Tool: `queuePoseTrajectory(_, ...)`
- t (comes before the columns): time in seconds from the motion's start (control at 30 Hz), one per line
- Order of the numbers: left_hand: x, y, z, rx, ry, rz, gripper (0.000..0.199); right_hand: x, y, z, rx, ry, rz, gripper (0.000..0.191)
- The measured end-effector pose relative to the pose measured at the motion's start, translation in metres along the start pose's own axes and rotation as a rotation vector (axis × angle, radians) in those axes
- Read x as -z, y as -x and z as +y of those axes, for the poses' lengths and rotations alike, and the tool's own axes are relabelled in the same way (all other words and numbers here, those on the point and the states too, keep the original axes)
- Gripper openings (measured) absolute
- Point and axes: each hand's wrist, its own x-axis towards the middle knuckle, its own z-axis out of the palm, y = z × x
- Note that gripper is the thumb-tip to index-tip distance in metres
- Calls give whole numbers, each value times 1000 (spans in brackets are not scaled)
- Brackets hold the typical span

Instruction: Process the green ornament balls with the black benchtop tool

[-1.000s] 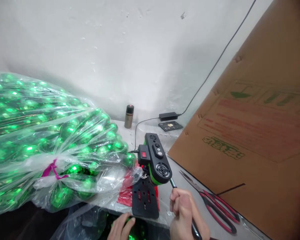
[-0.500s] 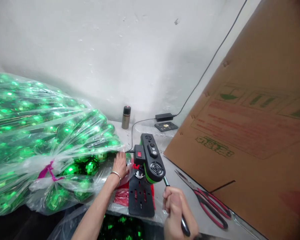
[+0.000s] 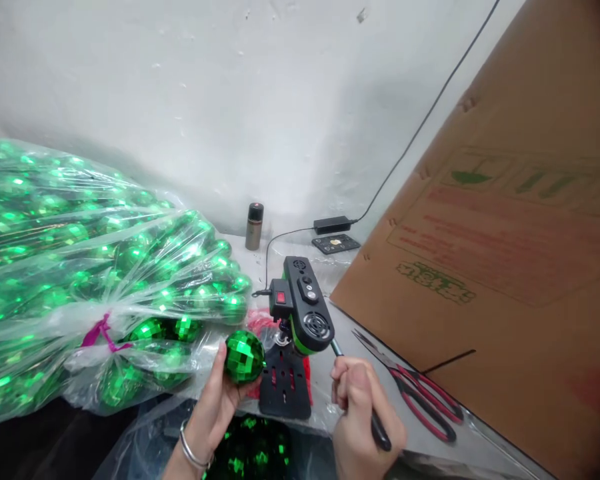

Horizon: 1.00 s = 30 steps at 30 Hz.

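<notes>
A shiny green faceted ball ornament (image 3: 245, 357) rests in the fingers of my left hand (image 3: 219, 393), just left of a small black-and-green machine (image 3: 305, 300). The ball's right side, where a small tip shows, faces the machine's slotted black base plate (image 3: 284, 387). My right hand (image 3: 363, 407) is wrapped round the machine's lever (image 3: 380, 433), which has a black grip at its near end. A red switch (image 3: 280, 297) sits on the machine's side. Red plastic (image 3: 263, 323) lies behind and under the base plate.
Clear bags of green balls (image 3: 105, 253) fill the left, one tied with a purple strip (image 3: 99, 331). More balls (image 3: 253, 453) lie below the table edge. Red-handled scissors (image 3: 425, 400) lie beside a large cardboard box (image 3: 505, 233). Behind are a bottle (image 3: 254, 227), a power adapter (image 3: 333, 225) and a phone (image 3: 336, 244).
My left hand has drawn back toward me from beside the bag, and a green ball now shows in it. My right hand stays on the lever.
</notes>
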Motion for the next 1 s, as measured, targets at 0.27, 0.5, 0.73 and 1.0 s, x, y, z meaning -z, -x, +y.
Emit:
queuePoseTrajectory(0.27,-20,7,-25,-52,-143,-22,80,4,-8,-7,-11,35,-84,48)
queuePoseTrajectory(0.5,-27,-6,-52,-383,-650,-85,77,10,-3,-3,45,44,-116,39)
queuePoseTrajectory(0.73,-34,-11,-69,-601,-785,-132,76,11,-1,-1,58,20,-134,38)
queuePoseTrajectory(1.0,-43,-21,-81,-572,-777,-157,83,11,-2,-3,60,34,-133,37)
